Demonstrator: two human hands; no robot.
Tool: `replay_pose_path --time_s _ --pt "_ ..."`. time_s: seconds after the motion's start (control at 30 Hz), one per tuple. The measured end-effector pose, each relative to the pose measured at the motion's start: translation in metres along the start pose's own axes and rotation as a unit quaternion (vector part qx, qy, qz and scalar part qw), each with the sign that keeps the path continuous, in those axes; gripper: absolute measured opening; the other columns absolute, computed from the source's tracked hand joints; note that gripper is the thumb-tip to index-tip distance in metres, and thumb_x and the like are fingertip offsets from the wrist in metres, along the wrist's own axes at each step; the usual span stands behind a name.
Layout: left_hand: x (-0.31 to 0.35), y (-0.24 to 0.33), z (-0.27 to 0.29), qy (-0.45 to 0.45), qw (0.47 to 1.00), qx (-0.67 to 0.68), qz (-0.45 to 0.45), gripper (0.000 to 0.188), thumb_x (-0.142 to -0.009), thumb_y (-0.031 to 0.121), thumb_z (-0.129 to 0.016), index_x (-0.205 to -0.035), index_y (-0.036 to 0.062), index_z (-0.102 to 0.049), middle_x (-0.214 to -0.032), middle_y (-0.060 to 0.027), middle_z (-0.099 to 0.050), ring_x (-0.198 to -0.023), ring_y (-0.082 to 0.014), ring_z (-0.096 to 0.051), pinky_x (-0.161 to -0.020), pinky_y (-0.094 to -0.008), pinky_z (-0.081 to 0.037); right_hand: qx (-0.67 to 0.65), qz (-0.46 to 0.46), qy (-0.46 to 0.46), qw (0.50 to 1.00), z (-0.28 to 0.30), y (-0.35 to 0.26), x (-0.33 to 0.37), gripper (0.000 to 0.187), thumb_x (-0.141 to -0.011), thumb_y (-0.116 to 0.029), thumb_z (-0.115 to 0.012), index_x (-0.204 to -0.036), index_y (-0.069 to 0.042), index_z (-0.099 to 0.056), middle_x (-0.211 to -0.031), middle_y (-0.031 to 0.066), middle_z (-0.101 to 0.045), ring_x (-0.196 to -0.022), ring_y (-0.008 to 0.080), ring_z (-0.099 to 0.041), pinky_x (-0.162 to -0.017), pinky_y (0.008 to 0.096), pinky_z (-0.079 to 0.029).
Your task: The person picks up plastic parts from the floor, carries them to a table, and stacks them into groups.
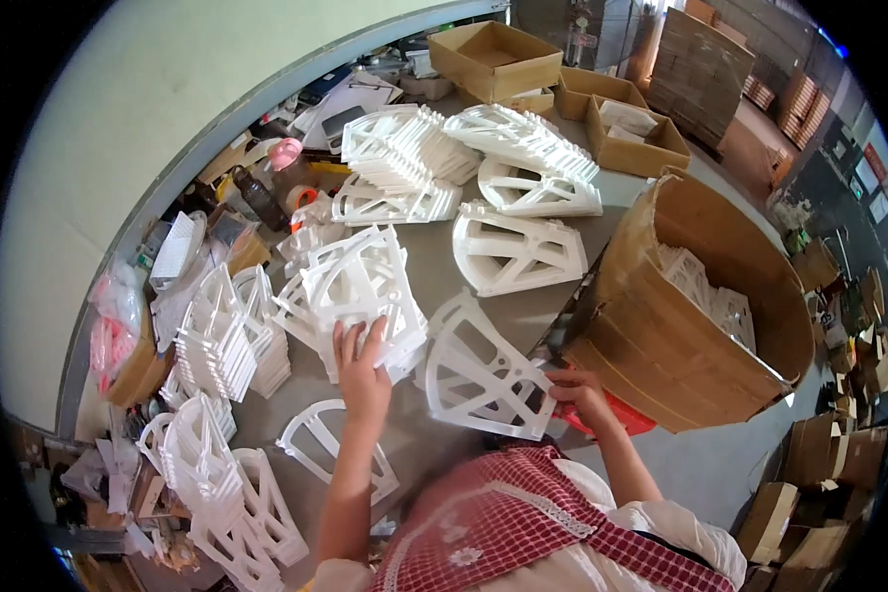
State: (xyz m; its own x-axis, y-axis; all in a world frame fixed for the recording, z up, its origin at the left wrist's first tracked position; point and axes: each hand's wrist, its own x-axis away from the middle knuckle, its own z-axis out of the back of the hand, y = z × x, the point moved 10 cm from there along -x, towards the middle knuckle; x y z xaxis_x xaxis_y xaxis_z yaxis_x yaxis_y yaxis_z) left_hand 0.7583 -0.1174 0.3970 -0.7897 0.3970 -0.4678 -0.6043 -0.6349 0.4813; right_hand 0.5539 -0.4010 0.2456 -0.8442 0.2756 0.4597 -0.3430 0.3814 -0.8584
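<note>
frame | right corner clamped in right hand | left hand on stack, grip unclear

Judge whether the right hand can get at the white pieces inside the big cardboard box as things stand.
Probably not: the right hand is holding a white frame, and the big cardboard box's near wall blocks the white pieces. The top is open, though.

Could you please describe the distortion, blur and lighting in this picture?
In the head view, the pale wall's border bows and the corners go black; the white frame in the right hand looks smeared at its left edge; the stacked frames look bright, slightly washed out.
</note>
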Motion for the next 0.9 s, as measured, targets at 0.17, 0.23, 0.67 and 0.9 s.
replay_pose_path --time_s 0.17,0.23,0.67,0.9 --pt "0.000 -0.004 -0.003 -0.012 1.000 -0.016 0.009 0.073 -0.068 -0.016 -0.052 -0.132 0.0192 -0.057 -0.127 -0.0176 -0.052 -0.136 -0.0440 -0.032 -0.111 -0.0475 -0.032 -0.019 -0.002 0.007 1.000 -0.011 0.024 -0.020 0.035 -0.085 -0.005 -0.064 -0.119 0.004 -0.063 -0.085 0.0095 -0.068 -0.060 0.0149 -0.061 -0.054 0.0275 -0.051" --pt "0.002 -0.006 -0.004 -0.012 1.000 -0.011 0.012 0.073 -0.069 -0.016 -0.051 -0.133 0.0196 -0.057 -0.128 -0.0177 -0.052 -0.137 -0.0447 -0.031 -0.111 -0.0478 -0.032 -0.023 -0.005 0.029 0.999 -0.006 0.034 -0.020 0.036 -0.085 -0.005 -0.065 -0.119 0.004 -0.062 -0.085 0.0103 -0.068 -0.061 0.0159 -0.063 -0.053 0.0290 -0.053" --pt "0.006 -0.004 -0.002 0.003 1.000 -0.029 0.007 0.072 -0.071 -0.014 -0.053 -0.137 0.0156 -0.052 -0.128 -0.0174 -0.052 -0.136 -0.0465 -0.032 -0.110 -0.0494 -0.032 -0.040 0.021 0.068 0.997 0.025 0.024 -0.006 0.034 -0.085 -0.004 -0.063 -0.119 -0.001 -0.061 -0.084 0.0096 -0.068 -0.062 0.0156 -0.065 -0.052 0.0294 -0.054" --pt "0.007 -0.006 -0.005 0.006 1.000 -0.023 0.015 0.073 -0.071 -0.015 -0.053 -0.138 0.0150 -0.052 -0.133 -0.0190 -0.050 -0.136 -0.0460 -0.032 -0.111 -0.0496 -0.031 -0.085 0.015 0.067 0.994 -0.013 0.038 -0.012 0.033 -0.087 -0.008 -0.062 -0.116 0.004 -0.054 -0.079 0.0139 -0.065 -0.062 0.0240 -0.067 -0.056 0.0364 -0.059"
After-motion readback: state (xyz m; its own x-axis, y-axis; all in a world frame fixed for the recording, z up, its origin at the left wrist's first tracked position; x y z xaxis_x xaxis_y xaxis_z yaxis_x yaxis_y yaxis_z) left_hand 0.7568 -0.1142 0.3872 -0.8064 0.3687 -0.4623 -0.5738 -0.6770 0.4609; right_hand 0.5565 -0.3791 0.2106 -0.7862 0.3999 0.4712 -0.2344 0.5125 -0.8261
